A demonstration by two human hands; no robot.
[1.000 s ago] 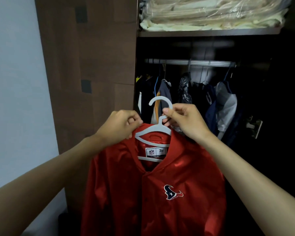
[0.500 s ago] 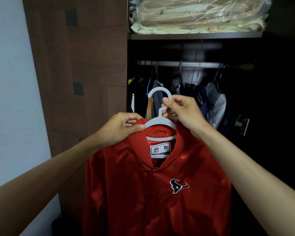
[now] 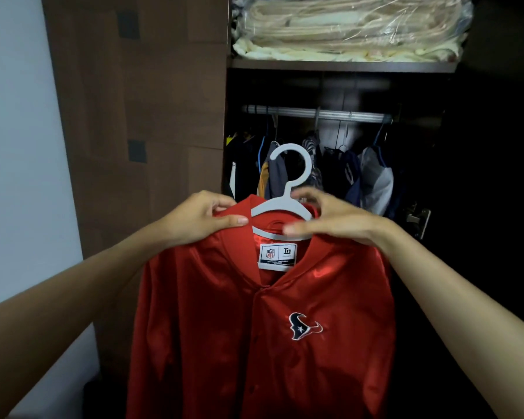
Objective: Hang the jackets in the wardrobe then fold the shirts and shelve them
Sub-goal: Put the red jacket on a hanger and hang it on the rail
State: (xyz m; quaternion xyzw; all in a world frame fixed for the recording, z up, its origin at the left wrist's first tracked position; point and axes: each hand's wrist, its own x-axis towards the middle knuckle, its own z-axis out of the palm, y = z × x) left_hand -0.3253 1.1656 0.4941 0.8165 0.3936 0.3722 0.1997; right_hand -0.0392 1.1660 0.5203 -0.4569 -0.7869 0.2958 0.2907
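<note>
A red satin jacket (image 3: 263, 334) fills the lower middle of the frame, draped on a white plastic hanger (image 3: 285, 207) and held up in front of an open wardrobe (image 3: 164, 101). The jacket faces the camera, closed down the front, with a dark bull-head crest (image 3: 303, 326) on the chest at the right of centre and a white neck label (image 3: 278, 256) showing inside the collar.

The left hand (image 3: 200, 219) sits at the left side of the collar, thumb laid across the front of the red fabric and fingers curled behind it, pinching the jacket's shoulder against the hanger's arm. The right hand (image 3: 330, 219) is at the right side of the collar; it is blurred, its fingers spread over the hanger's right arm and thumb reaching toward the collar opening, and whether it truly grips cannot be told. The two hands are apart, one on each side of the hanger's neck. The hanger's hook stands upright between them, free of both, below the level of the rail.

In the upper middle of the frame a metal rail (image 3: 315, 113) crosses the dark wardrobe interior, with dark and pale garments (image 3: 360, 176) hanging from it behind the hook. Above the rail a shelf (image 3: 339, 66) carries cream bedding wrapped in clear plastic (image 3: 345, 28). A pale wall (image 3: 15, 131) runs down the left edge.
</note>
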